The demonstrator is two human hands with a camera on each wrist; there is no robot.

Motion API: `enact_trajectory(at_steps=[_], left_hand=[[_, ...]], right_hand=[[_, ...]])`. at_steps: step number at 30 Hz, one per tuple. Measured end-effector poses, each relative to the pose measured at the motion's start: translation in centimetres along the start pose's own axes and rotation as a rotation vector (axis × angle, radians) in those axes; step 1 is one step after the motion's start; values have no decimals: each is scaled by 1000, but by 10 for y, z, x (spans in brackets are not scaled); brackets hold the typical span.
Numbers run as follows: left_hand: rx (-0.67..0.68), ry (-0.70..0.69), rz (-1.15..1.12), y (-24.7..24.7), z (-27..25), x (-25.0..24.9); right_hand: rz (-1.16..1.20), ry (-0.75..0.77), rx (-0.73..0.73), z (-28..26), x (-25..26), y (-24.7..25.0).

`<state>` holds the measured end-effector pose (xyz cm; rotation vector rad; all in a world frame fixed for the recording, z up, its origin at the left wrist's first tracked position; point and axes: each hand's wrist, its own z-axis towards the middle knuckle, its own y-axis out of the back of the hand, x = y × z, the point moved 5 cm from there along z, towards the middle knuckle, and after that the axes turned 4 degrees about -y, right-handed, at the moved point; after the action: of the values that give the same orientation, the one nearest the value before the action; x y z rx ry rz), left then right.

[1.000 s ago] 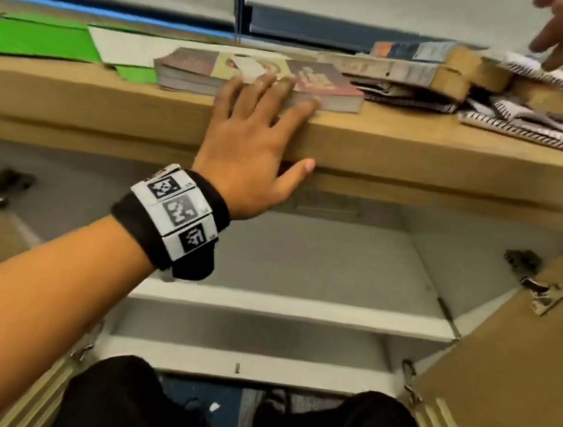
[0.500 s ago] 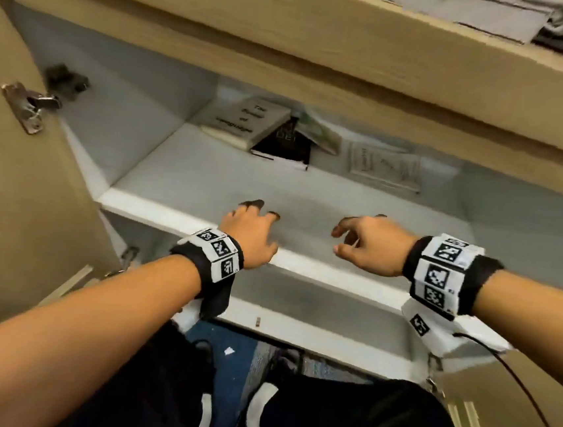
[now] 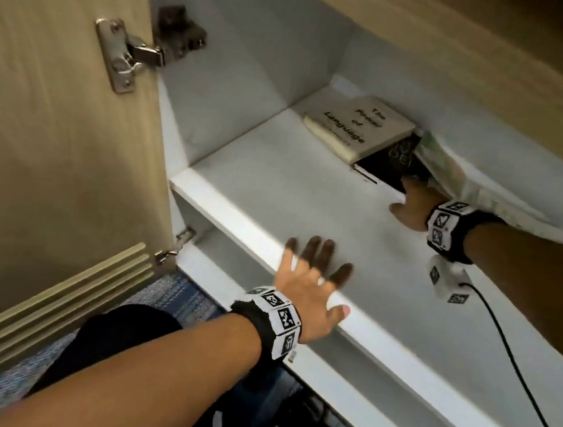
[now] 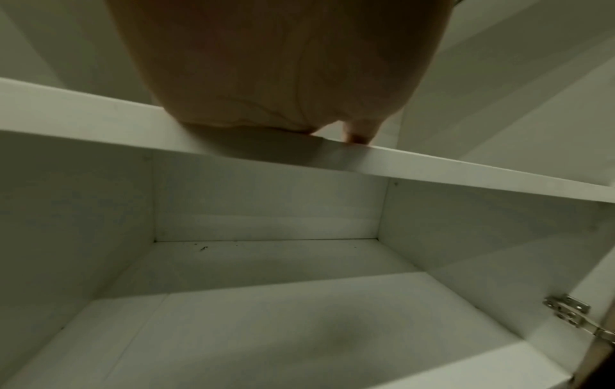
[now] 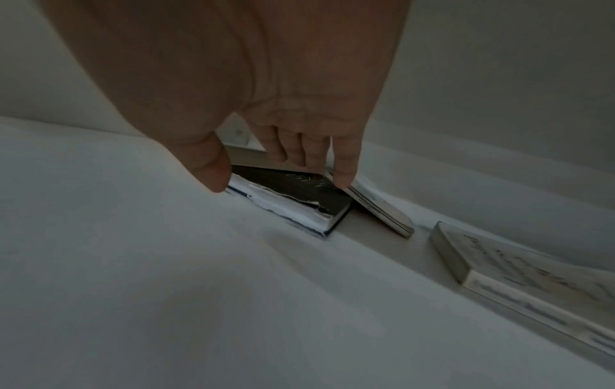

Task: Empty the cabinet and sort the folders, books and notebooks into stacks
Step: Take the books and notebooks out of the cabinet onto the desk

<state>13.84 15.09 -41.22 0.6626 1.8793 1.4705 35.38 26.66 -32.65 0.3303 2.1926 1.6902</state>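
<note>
Several books lie at the back of the cabinet's upper shelf [image 3: 241, 188]. A beige book titled "The Power of Language" [image 3: 360, 128] lies partly on a black book [image 3: 389, 163]. A thin pale book [image 3: 444, 168] leans against the black book's right side. My right hand [image 3: 408, 205] reaches deep into the shelf, its fingers stretched over the black book [image 5: 299, 194] and its thumb at the book's near edge. The little finger touches the leaning book [image 5: 376, 208]. My left hand [image 3: 316, 268] lies flat with spread fingers on the shelf's front edge, holding nothing.
The left cabinet door [image 3: 58, 123] stands open on its hinge [image 3: 127, 54]. Another pale book [image 5: 519, 273] lies further right at the back. The lower compartment [image 4: 299, 329] shows bare white boards. A black cable [image 3: 517, 356] hangs from my right wrist. My knees [image 3: 117, 335] are below.
My view has dropped from the cabinet top into the upper shelf. The right hand has reached from the shelf's front back to the black book. The left hand has settled flat on the shelf edge.
</note>
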Motion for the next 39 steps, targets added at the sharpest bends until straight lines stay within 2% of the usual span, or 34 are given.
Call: enact_trajectory(at_steps=[3, 7, 10, 16, 20, 22, 24, 26, 27, 28, 32, 35, 37, 39], left_hand=[[-6, -13, -20, -2, 0, -2], [-2, -23, -26, -4, -1, -1], [16, -32, -13, -4, -1, -2], [53, -25, -22, 1, -1, -1], [79, -33, -53, 6, -3, 1], [90, -32, -55, 7, -3, 1], [99, -29, -49, 7, -2, 2], [111, -35, -45, 6, -2, 1], [117, -33, -47, 5, -2, -1], [114, -29, -48, 5, -2, -1], [112, -22, -51, 5, 1, 1], [106, -18, -61, 1, 2, -1], [94, -11, -63, 0, 3, 0], [107, -19, -46, -1, 3, 0]], right_hand=[[36, -34, -31, 38, 5, -1], [73, -113, 50, 63, 0, -25], [114, -135, 44, 61, 0, -32], [111, -144, 124, 32, 0, -25], [81, -151, 250, 9, -4, -45], [199, -141, 192, 1, -2, -59], [341, -163, 64, 1, -1, -58], [493, -291, -54, 12, -15, -45], [590, -346, -64, 18, -25, -42], [701, -385, -40, 22, -34, -38], [1137, -525, 220, 38, -53, -54], [1286, -619, 184, 38, -52, -58], [1263, -628, 113, 41, -56, -59], [1289, -614, 101, 42, -61, -60]])
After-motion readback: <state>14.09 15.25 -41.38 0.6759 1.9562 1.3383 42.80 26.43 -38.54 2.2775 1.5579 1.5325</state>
